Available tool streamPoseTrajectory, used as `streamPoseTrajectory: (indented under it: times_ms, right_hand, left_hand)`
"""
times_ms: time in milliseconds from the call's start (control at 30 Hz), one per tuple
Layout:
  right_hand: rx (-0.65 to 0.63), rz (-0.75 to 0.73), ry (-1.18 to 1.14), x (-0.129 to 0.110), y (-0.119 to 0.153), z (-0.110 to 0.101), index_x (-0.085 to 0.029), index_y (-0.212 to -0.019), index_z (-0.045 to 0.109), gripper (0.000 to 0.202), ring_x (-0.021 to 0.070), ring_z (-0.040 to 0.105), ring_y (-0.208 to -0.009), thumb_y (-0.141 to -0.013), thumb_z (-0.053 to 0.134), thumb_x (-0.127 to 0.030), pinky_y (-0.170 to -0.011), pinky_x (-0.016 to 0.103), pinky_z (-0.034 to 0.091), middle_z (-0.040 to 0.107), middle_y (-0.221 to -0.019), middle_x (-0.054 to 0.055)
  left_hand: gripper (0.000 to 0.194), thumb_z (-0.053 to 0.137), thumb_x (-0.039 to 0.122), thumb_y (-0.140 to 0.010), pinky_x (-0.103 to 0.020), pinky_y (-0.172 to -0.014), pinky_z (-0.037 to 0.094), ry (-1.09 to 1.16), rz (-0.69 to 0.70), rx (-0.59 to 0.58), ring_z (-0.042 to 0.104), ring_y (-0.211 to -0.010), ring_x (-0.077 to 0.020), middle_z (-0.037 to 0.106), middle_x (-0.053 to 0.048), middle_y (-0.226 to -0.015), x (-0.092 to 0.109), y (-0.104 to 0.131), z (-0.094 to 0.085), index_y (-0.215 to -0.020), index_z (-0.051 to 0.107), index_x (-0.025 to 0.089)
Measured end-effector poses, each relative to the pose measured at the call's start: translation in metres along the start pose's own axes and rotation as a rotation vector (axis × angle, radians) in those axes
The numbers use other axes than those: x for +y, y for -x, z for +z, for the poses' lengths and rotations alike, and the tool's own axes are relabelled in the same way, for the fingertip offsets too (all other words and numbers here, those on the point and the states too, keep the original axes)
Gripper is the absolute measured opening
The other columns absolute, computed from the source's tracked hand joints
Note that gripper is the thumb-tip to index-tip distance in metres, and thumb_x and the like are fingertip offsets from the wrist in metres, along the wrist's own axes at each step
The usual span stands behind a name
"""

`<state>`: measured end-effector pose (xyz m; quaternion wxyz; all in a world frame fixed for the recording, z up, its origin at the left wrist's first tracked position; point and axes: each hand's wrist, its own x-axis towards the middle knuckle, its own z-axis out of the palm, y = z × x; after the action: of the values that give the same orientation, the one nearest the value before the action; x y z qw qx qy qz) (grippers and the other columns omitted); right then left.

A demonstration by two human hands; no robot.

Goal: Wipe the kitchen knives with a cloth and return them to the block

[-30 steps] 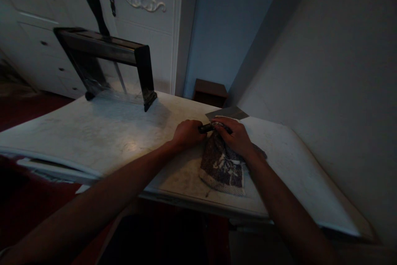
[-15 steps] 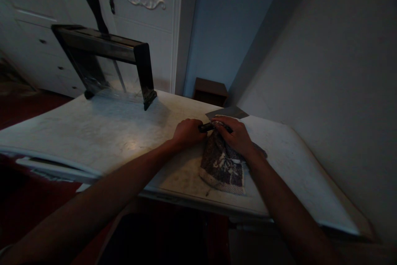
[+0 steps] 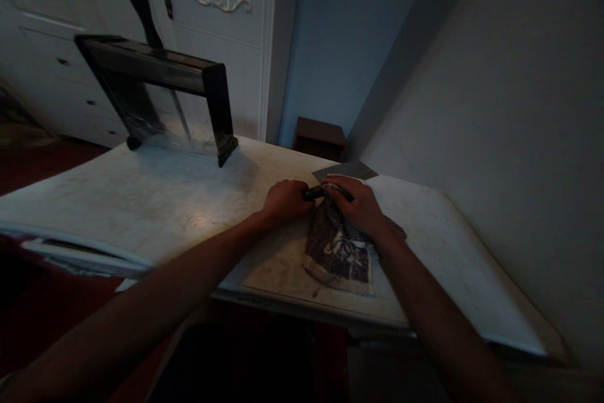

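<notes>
A black bar-like object (image 3: 314, 193) spans the gap between my two hands, just above the white tabletop. My left hand (image 3: 285, 200) is closed around its left end. My right hand (image 3: 357, 203) grips a dark patterned cloth (image 3: 338, 252) wrapped over the right part of the black object. The cloth hangs down toward the table's front edge, its pale border lying on the surface. Behind my right hand lies a flat grey sheet (image 3: 350, 170). What the far end of the black object looks like is hidden by the cloth and fingers.
On the left of the white table (image 3: 155, 202) stands a black frame with a clear panel (image 3: 158, 73). A dark long handle (image 3: 139, 0) rises behind it. White cabinets (image 3: 221, 44) stand beyond, a small brown box (image 3: 319, 138) sits past the far edge, and a wall borders the right.
The camera view has shifted very slightly. Both hands, the black object and the cloth look almost unchanged.
</notes>
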<state>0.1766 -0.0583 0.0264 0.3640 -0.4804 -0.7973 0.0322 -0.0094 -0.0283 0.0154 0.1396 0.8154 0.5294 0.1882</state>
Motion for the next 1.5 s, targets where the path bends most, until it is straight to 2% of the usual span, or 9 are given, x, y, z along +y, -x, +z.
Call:
streamPoseTrajectory:
  times_ms: [500,767,933,1233,1500]
  right_hand:
    - [-0.01,0.035,-0.026,-0.003,0.0,-0.001,-0.027,-0.108,0.069,0.027,0.0216,0.063,-0.109,-0.09,0.052,-0.039,-0.099,0.043,0.046,0.07,-0.111,0.003]
    - [-0.006,0.02,-0.008,0.001,0.001,0.001,-0.023,-0.109,0.069,0.028,0.0215,0.063,-0.109,-0.09,0.053,-0.037,-0.099,0.039,0.045,0.07,-0.113,0.006]
    - [0.036,0.047,-0.016,0.001,0.0,0.002,-0.023,-0.107,0.069,0.028,0.0212,0.064,-0.107,-0.09,0.052,-0.037,-0.098,0.038,0.046,0.071,-0.111,0.006]
    - [0.177,0.205,0.021,0.006,0.001,0.003,-0.024,-0.102,0.071,0.027,0.0243,0.066,-0.099,-0.088,0.053,-0.039,-0.094,0.042,0.049,0.072,-0.105,0.005]
    - [0.244,0.289,0.071,0.019,0.001,-0.001,-0.022,-0.101,0.071,0.029,0.0267,0.067,-0.099,-0.086,0.053,-0.039,-0.092,0.044,0.049,0.072,-0.104,0.007]
  left_hand:
    - [0.025,0.056,0.036,-0.074,-0.031,-0.069,0.046,0.015,-0.015,-0.025,0.066,-0.082,-0.0255,0.072,-0.011,-0.085,0.001,0.001,-0.003,-0.083,0.072,0.018]
    - [0.026,0.055,0.036,-0.075,-0.031,-0.067,0.045,0.004,-0.006,-0.013,0.067,-0.08,-0.0254,0.072,-0.011,-0.083,0.0,0.001,-0.001,-0.084,0.072,0.018]
    - [0.027,0.054,0.035,-0.075,-0.031,-0.068,0.045,0.012,0.006,-0.027,0.066,-0.081,-0.0247,0.071,-0.011,-0.084,0.001,0.002,-0.002,-0.086,0.072,0.019]
    - [0.025,0.055,0.036,-0.075,-0.032,-0.067,0.045,-0.006,0.022,-0.032,0.067,-0.082,-0.0267,0.072,-0.011,-0.084,0.002,0.003,-0.003,-0.083,0.071,0.019]
    - [0.028,0.055,0.039,-0.076,-0.033,-0.07,0.046,-0.052,0.052,-0.02,0.067,-0.082,-0.0278,0.072,-0.011,-0.085,-0.001,0.003,0.002,-0.088,0.072,0.021]
